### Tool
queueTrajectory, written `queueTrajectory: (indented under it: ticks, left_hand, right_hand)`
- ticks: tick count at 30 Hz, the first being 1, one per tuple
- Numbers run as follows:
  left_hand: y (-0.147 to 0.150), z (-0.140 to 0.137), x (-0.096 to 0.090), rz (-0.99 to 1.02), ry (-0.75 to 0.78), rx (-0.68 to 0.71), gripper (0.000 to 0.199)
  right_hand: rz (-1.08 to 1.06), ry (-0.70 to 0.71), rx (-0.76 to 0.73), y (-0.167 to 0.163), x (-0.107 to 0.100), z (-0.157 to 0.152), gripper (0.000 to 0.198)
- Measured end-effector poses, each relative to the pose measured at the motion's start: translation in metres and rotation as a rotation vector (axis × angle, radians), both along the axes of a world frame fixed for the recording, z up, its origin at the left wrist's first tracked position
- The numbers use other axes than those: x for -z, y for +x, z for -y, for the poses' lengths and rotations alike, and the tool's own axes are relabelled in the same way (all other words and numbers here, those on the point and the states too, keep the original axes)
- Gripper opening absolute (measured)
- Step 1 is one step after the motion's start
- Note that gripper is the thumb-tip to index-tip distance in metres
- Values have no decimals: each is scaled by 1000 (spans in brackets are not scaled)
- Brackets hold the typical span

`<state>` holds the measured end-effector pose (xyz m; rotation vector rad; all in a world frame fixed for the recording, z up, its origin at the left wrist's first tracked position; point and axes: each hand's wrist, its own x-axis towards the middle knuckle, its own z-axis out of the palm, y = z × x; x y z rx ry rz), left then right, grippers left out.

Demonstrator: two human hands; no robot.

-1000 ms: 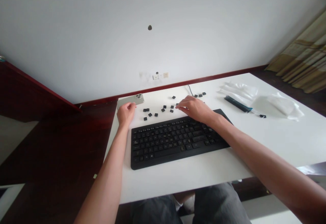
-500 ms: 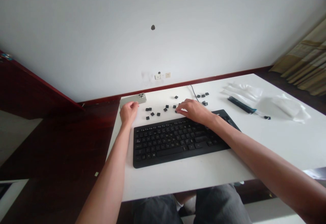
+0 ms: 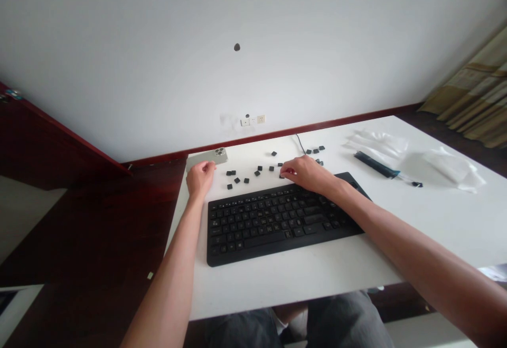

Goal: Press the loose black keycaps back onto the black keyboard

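Note:
A black keyboard lies on the white table, with some of its key positions bare. Just behind its upper edge, my right hand pinches a small black keycap at the fingertips, close to the tabletop. Its forearm crosses over the keyboard's right end and hides part of the keys there. My left hand rests at the table's left side with curled fingers, and nothing shows in them. Right behind it lies a phone, camera side up. Several loose keycaps are scattered between the two hands.
More keycaps sit at the back near a cable. To the right are crumpled clear plastic bags and a dark, slim tool or packet whose kind I cannot tell. A wall stands behind the table.
My right hand has shifted slightly to the right, and the keycap at its fingertips has moved with it. The left hand stays in place. The view has tilted a little.

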<state>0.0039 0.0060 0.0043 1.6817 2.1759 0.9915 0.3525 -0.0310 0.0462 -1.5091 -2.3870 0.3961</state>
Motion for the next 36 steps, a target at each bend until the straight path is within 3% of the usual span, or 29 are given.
queueTrajectory:
  ticks: [17, 26, 33, 36]
  left_hand:
    - [1, 2, 0, 2, 12, 30, 33]
    - [2, 4, -3, 9, -5, 28, 33]
    - [2, 3, -3, 2, -6, 24, 33]
    - [2, 3, -3, 5, -4, 24, 33]
  right_hand:
    - [162, 7, 63, 2, -2, 0, 24]
    - [109, 33, 74, 5, -2, -1, 20]
    - [50, 272, -175, -9, 13, 1, 33]
    - [59, 301, -235, -14, 19, 1, 35]
